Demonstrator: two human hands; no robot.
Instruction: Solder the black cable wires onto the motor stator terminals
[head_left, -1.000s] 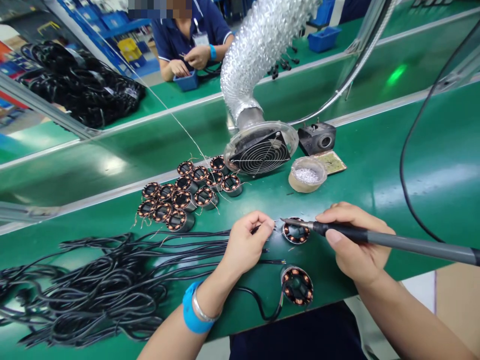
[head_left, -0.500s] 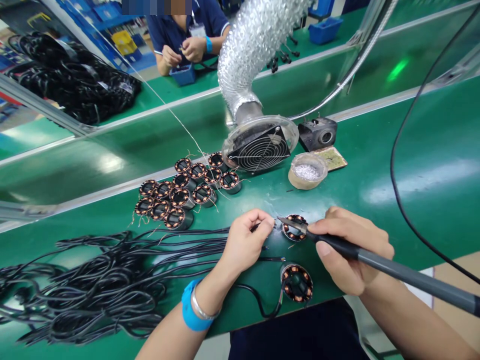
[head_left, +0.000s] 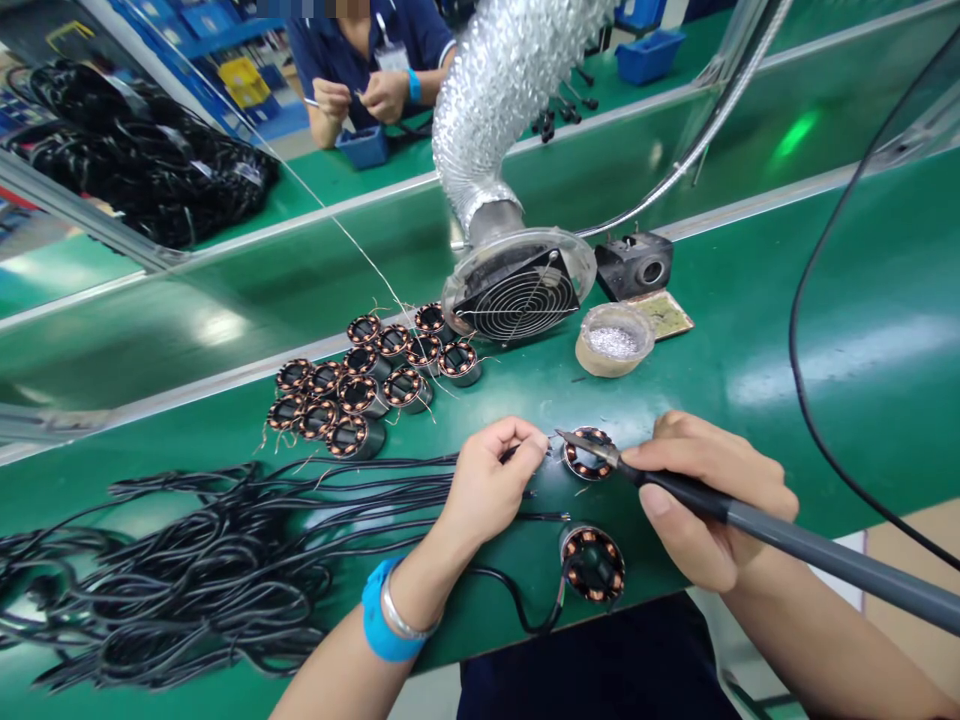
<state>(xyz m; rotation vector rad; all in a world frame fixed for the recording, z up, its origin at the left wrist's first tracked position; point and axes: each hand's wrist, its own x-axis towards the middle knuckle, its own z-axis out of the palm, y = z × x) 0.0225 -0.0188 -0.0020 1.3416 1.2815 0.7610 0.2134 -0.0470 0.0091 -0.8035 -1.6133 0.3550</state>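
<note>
My right hand (head_left: 712, 500) is closed around a soldering iron (head_left: 795, 535), its tip pointing left over a motor stator (head_left: 590, 455) with copper windings. Close to that tip, my left hand (head_left: 499, 475) pinches the end of a black cable, whose thin wire ends stick out toward the stator; whether tip and wire touch is too small to tell. Nearer the table edge lies a second stator (head_left: 594, 565), with a black cable (head_left: 517, 605) running to it. More black cables (head_left: 390, 500) pass beneath my left hand, several with stripped ends.
Several stators (head_left: 360, 395) stand grouped at the back left, beside a large cable heap (head_left: 172, 580). A fume extractor fan (head_left: 525, 295) hangs behind my hands. A round tub (head_left: 615, 340) of silvery bits sits by a soldering iron stand (head_left: 637, 268). Across the partition, a co-worker's hands (head_left: 360, 98) hold small parts.
The soldering iron and my right hand have shifted very slightly to the right. My left hand keeps its pinch in nearly the same spot. Across the partition, the co-worker's hands have moved a little apart.
</note>
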